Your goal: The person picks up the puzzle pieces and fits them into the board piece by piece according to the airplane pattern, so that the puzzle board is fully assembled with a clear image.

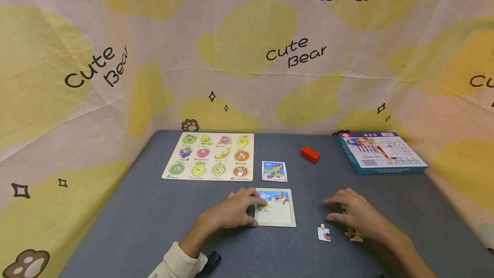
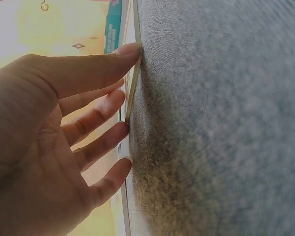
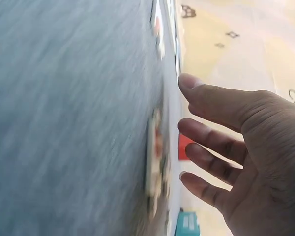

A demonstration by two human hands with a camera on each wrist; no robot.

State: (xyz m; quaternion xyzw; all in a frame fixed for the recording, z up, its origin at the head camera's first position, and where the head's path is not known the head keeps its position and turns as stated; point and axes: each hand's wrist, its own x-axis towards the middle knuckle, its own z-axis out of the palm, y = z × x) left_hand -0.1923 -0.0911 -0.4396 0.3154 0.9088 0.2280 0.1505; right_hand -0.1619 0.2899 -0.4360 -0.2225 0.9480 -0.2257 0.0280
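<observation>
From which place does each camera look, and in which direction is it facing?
Head: worn on the head, facing forward and down at the table; left hand, right hand and a cream sleeve show.
Left wrist: worn there, looking low along the table; the left hand touches the puzzle tray.
Right wrist: worn there, looking low toward blurred puzzle pieces; the right hand shows.
Shared: head and right wrist views both show the red block.

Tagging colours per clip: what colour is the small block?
The block is red, clearest in head view.

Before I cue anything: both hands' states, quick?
Left hand: open, touching the pale square wood-look puzzle tray.
Right hand: open, holding nothing, near loose multicoloured jigsaw pieces.
</observation>
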